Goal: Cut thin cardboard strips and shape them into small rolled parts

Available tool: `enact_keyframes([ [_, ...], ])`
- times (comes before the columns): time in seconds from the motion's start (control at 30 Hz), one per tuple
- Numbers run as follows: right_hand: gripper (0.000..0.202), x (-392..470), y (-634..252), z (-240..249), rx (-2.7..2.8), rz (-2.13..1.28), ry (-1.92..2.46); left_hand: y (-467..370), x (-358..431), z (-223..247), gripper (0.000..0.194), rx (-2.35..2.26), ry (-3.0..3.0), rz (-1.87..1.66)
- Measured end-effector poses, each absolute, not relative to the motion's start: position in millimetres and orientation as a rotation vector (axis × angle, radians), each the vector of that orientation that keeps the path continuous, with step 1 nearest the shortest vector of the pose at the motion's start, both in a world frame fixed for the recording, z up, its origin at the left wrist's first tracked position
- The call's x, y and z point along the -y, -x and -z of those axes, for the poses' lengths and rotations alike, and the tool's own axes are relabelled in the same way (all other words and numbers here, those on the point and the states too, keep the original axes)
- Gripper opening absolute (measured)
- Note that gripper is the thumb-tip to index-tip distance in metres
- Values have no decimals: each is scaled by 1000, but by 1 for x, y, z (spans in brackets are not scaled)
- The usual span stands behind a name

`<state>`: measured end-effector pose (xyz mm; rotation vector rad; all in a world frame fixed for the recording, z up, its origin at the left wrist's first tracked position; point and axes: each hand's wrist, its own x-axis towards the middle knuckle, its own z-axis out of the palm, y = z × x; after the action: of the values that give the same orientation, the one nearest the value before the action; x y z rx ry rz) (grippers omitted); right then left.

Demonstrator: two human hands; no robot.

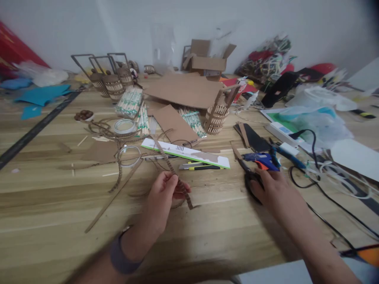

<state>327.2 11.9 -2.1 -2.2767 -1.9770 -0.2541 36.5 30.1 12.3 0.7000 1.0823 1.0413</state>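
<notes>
My left hand [166, 193] is closed around a brown braided strip [186, 194], pinched between thumb and fingers near its lower end. The strip runs up past the white and green cardboard piece [189, 152]. On the right, my right hand [274, 189] is over the black handles of a pair of scissors [245, 167], its fingers curled at them and close to the blue and orange glue gun [262, 159]. The scissors' blades point up and left. Yellow and black cutters [204, 167] lie between the hands, below the cardboard piece.
Small wooden buckets [114, 86] stand at the back left, another bucket [217, 118] at centre. Brown cardboard [186, 90], bundled sticks [129, 101], tape rolls [130, 156] and an open box [209, 63] lie beyond the hands. Black cables [328, 225] cross the right side.
</notes>
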Motion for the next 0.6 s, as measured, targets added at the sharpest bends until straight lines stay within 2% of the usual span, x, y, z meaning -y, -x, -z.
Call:
enact_keyframes([
  [0.07, 38, -10, -302, -8, 1987, 218, 2062, -40, -27, -16, 25, -1043, -678, -1023],
  [0.2, 33, -2, -239, -22, 2106, -684, 1479, -49, -19, -23, 24, -921, -712, -1029],
  [0.27, 27, 1, -221, -22, 1971, -952, 1407, -50, -17, -26, 26, -908, -768, -1058],
  [0.33, 35, 4, -214, -19, 1843, -1146, 1322, -49, -15, -27, 27, -954, -860, -1106],
  [0.47, 35, 10, -215, -16, 1729, -1356, 1178, -44, -9, -27, 25, -1056, -1046, -1213],
  [0.6, 39, 6, -218, -13, 1862, -1258, 1093, -39, 1, -33, 16, -1044, -1176, -1303],
])
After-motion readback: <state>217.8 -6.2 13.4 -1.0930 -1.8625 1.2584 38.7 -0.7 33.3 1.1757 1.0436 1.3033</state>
